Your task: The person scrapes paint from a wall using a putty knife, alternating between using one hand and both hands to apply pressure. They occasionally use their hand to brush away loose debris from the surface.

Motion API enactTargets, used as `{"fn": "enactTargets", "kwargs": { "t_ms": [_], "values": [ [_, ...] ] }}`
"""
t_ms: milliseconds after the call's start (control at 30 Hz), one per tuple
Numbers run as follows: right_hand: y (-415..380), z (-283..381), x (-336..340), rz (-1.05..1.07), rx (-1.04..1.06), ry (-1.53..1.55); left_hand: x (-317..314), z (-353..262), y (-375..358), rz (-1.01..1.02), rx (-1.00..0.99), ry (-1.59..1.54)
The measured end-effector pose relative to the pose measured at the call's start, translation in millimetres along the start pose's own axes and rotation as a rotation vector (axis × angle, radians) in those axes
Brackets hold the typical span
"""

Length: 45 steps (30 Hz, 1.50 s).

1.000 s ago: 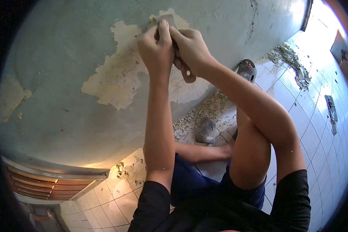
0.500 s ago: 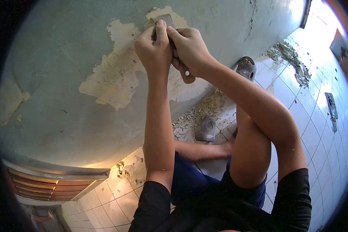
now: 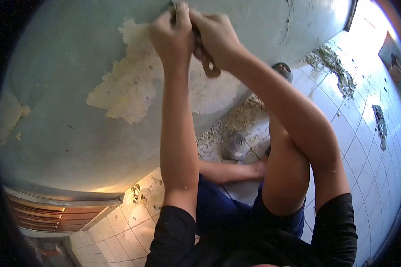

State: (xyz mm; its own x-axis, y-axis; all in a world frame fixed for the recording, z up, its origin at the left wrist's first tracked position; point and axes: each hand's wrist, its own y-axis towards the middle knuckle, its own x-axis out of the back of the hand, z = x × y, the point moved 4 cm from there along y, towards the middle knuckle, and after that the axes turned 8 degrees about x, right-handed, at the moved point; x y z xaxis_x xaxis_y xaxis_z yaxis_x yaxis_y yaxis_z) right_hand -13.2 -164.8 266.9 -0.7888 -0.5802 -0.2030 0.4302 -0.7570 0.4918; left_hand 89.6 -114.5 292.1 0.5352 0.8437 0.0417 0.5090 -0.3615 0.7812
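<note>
My left hand is closed round the upper part of a scraper near the top edge of the view. My right hand grips the same tool from the right, beside my left hand. The scraper's wooden handle, with a hole at its end, sticks out below my hands. Its blade is mostly hidden by my fingers, against the grey-green painted wall. Just below and to the left of my hands, a pale bare patch shows where paint is gone.
Paint chips lie along the wall's foot, near a dusty grey slipper. More flakes lie on the white tiled floor at right. A slatted wooden shutter is at lower left. My bent legs are below the wall.
Both hands and the scraper have moved up along the wall, towards the top edge of the view. The blade showed above my fingers before and is now mostly hidden.
</note>
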Motion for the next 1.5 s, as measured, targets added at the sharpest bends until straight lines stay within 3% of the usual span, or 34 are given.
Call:
{"fn": "enactTargets", "kwargs": {
  "t_ms": [67, 200, 467, 500, 600, 700, 833, 900, 933, 967, 1000, 1067, 1133, 1200, 1333, 1400, 1433, 1467, 1500],
  "values": [
    [9.2, 10.8, 2.7, 0.039, -0.058, 0.105, -8.6, -3.9, 15.9, 0.123, 0.081, -0.091],
    [-7.6, 2.8, 1.3, 0.055, -0.109, 0.118, 0.1, -2.5, -5.4, 0.029, 0.039, 0.105],
    [-4.5, -5.7, 3.3, 0.027, -0.090, 0.068, -6.5, 5.4, -9.0, 0.041, 0.169, -0.008],
    [-4.0, 4.0, 5.6, 0.043, -0.103, 0.021, -9.2, 1.6, -3.6, 0.030, 0.074, 0.023],
    [19.9, 29.0, 13.7, 0.019, -0.072, 0.076, -29.3, -4.6, 41.5, 0.135, 0.044, -0.099],
    [28.7, 16.0, 18.1, -0.049, -0.021, 0.130, -37.6, -18.7, 43.4, 0.162, 0.043, 0.095],
    [5.1, -25.6, 31.4, -0.020, -0.010, 0.098, -31.1, 7.8, -2.0, 0.344, 0.357, 0.226],
    [-7.4, -37.0, 39.6, 0.043, -0.059, 0.083, -26.3, 27.8, -37.3, 0.407, 0.531, -0.077],
    [-11.8, -35.3, 43.0, 0.033, -0.063, -0.110, -21.6, 41.9, -54.4, 0.410, 0.546, -0.074],
    [-17.1, -36.0, 47.0, 0.023, -0.070, -0.302, -19.5, 58.6, -75.7, 0.460, 0.716, -0.229],
    [-21.2, -41.0, 49.5, 0.022, -0.082, -0.302, -16.6, 71.4, -95.4, 0.503, 0.881, -0.388],
    [-24.3, -31.8, 49.9, 0.075, 0.321, -0.588, -11.3, 71.8, -129.2, 0.538, 0.870, -0.356],
    [-33.2, -27.4, 53.4, 0.156, 0.194, -0.672, -14.9, 75.6, -159.9, 0.567, 0.858, -0.326],
    [-40.9, -35.8, 58.7, 0.092, -0.024, -0.616, -28.3, 78.8, -189.7, 0.732, 0.858, -0.400],
    [-46.9, -56.2, 64.3, 0.086, -0.208, -0.572, -52.0, 40.1, -231.7, 0.691, 1.040, -0.656],
    [-51.0, -59.4, 60.6, 0.316, -0.254, -0.711, -54.0, 29.1, -243.0, 0.578, 1.033, -0.811],
    [-53.5, -66.1, 62.8, 0.323, -0.258, -0.708, -52.9, 30.1, -249.5, 0.596, 1.006, -0.848],
    [-57.7, -75.4, 57.8, 0.523, -0.129, -0.800, -50.2, 35.0, -256.5, 0.587, 1.010, -0.845],
    [-61.7, -74.1, 45.9, 0.721, 0.008, -0.884, -43.3, 39.4, -256.7, 0.440, 1.063, -0.853]
  ]
}}
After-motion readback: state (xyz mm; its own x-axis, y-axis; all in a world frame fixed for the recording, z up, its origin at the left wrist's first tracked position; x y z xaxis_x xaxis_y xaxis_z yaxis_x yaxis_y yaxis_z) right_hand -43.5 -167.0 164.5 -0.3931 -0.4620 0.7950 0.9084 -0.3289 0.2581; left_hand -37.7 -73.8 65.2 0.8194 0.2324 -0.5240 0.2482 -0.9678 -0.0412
